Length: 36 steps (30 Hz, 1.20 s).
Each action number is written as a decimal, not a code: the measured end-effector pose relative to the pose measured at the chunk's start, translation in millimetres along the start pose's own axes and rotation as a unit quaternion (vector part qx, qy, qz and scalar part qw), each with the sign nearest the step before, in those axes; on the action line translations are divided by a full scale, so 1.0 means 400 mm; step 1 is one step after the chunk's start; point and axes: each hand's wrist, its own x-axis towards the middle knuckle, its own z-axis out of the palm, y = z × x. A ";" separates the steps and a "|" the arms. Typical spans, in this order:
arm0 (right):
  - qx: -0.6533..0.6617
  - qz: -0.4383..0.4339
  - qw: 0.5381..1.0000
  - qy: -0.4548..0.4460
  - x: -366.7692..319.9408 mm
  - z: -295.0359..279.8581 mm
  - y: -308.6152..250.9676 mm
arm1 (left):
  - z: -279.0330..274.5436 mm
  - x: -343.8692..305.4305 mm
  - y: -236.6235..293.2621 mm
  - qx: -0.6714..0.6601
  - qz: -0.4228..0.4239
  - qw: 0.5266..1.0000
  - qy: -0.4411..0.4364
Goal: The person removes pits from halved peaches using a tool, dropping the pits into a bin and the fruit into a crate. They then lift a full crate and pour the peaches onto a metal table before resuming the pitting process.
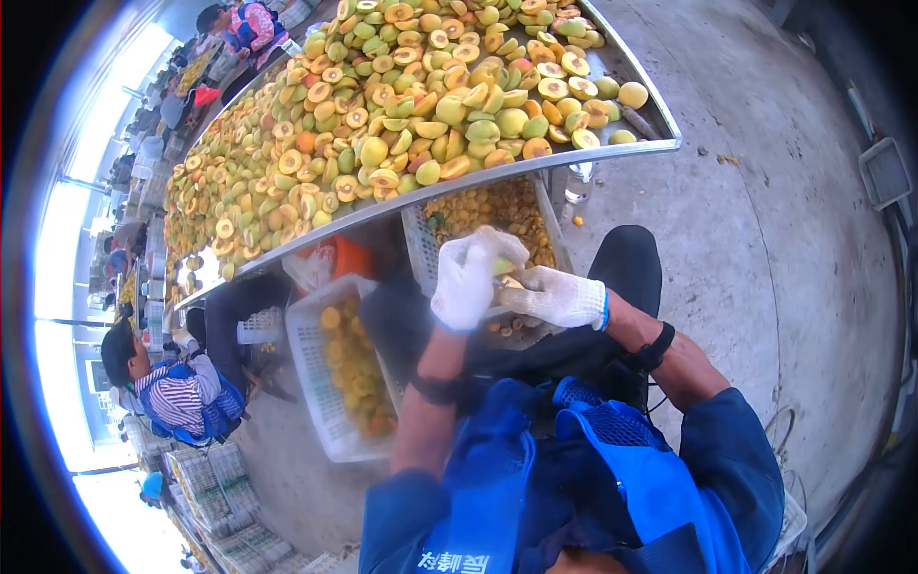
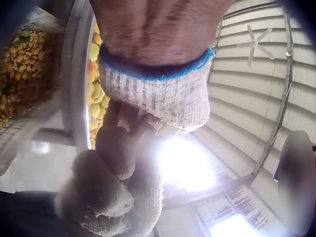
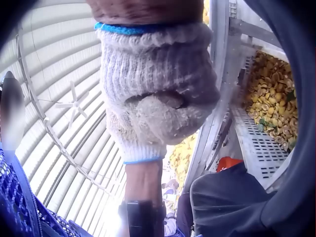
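Both hands wear white knitted gloves and meet in front of the body, above a crate. My left hand curls its fingers round a yellow-green stone fruit, mostly hidden by the glove. Close against it, my right hand has bent fingers and pinches a small tan piece, whose kind I cannot tell. In the right wrist view the right glove covers most of the grip. The left wrist view shows the left glove's fingers curled and in shadow.
A metal-edged table heaped with halved stone fruit stands ahead. Below it is a crate of small fruit pieces and pits. Another white crate holds yellow halves. A person in a blue vest sits at left. A clear bottle stands on the floor.
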 end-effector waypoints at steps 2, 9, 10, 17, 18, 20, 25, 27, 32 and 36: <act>-0.042 -0.132 0.983 0.120 0.044 0.024 0.046 | 0.022 0.004 -0.008 -0.090 -0.059 0.989 0.106; -0.134 -0.167 0.945 0.246 0.130 0.054 0.084 | 0.029 0.050 -0.080 -0.107 -0.200 0.936 0.270; -0.134 -0.167 0.946 0.244 0.126 0.056 0.073 | 0.028 0.058 -0.096 -0.110 -0.204 0.932 0.278; -0.265 -0.047 0.922 0.277 0.158 0.036 0.086 | 0.021 0.083 -0.125 -0.008 -0.251 0.906 0.342; -0.271 -0.042 0.920 0.279 0.163 0.032 0.087 | 0.003 0.079 -0.134 0.077 -0.199 0.904 0.369; -0.270 -0.063 0.918 0.283 0.160 0.013 0.093 | -0.067 0.064 -0.122 -0.060 -0.166 0.900 0.399; -0.338 -0.010 0.919 0.204 0.130 -0.026 0.089 | -0.325 -0.065 -0.045 0.031 -0.058 0.845 0.531; -0.308 -0.008 0.927 0.212 0.136 -0.028 0.087 | -0.476 -0.158 -0.090 0.117 -0.105 0.807 0.569; -0.319 0.016 0.926 0.201 0.157 -0.043 0.062 | -0.653 -0.378 -0.158 0.589 -0.220 0.532 0.567; -0.273 0.016 0.940 0.206 0.194 -0.068 0.059 | -0.492 -0.282 -0.041 0.472 -0.187 0.680 0.530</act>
